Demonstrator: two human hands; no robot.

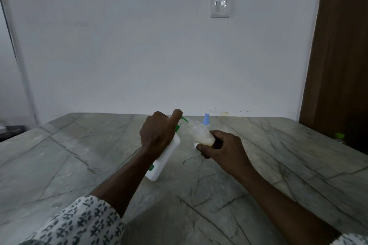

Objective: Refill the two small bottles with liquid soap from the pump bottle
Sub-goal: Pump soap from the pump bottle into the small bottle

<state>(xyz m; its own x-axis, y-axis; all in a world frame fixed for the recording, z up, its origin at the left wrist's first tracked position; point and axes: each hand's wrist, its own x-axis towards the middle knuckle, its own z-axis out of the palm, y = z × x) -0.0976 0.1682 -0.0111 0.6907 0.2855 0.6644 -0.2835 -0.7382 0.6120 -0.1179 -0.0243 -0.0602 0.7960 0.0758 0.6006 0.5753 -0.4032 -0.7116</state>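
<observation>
My left hand (157,131) grips the neck of a white pump bottle (162,162) with a green pump, tilted so that only its bottom corner rests on the table; my thumb lies on the pump head. The green spout (184,119) points into the mouth of a small clear bottle (200,133), which my right hand (223,148) holds tilted toward it. Pale creamy soap fills the lower part of this small bottle. A small white cap (195,146) shows at my right fingertips. A second small bottle with a blue cap (206,119) stands behind, mostly hidden.
The grey veined stone table (79,155) runs back to a white wall. A brown wooden door stands at the right. A green cap (339,135) lies near the table's right edge. Dark objects sit at the far left.
</observation>
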